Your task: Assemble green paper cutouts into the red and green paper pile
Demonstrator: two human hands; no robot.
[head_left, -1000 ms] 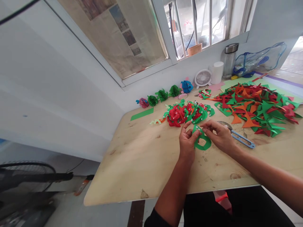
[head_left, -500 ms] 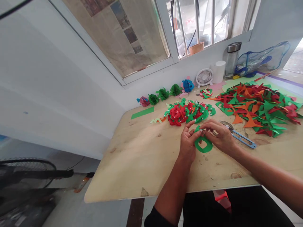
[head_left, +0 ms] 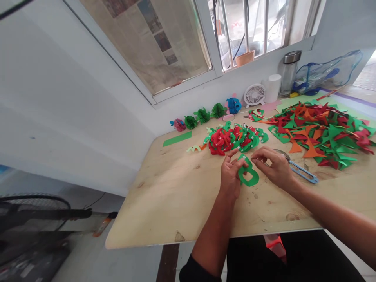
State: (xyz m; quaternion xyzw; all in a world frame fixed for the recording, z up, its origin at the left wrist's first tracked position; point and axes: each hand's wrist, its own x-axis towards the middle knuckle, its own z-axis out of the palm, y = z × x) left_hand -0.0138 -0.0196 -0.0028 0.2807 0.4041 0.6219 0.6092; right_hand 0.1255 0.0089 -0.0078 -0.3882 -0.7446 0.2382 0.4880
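Observation:
My left hand (head_left: 230,176) pinches a green paper cutout (head_left: 251,181) shaped like a figure 8, its upper loop partly behind the fingers. A small white patch shows near the cutout's top. Just to the right, my right hand (head_left: 274,166) is apart from the paper, thumb and forefinger pressed together. Whatever lies between those fingertips is too small to make out. Beyond both hands is a heap of red and green paper cutouts (head_left: 219,141), several bearing white patches. A blue-handled tool (head_left: 304,173) lies beside my right hand, its far end partly hidden by it.
Orange, red and green paper scraps (head_left: 326,133) cover the table's right side. Along the wall stand paper pompoms (head_left: 203,115), a small white fan (head_left: 254,95), a white cylinder (head_left: 273,88) and a glass bottle (head_left: 289,74). A green strip (head_left: 177,139) lies at the back left.
My right hand has drawn away to the right from the green cutout. My left hand has shifted slightly left with the cutout, whose white patch now shows.

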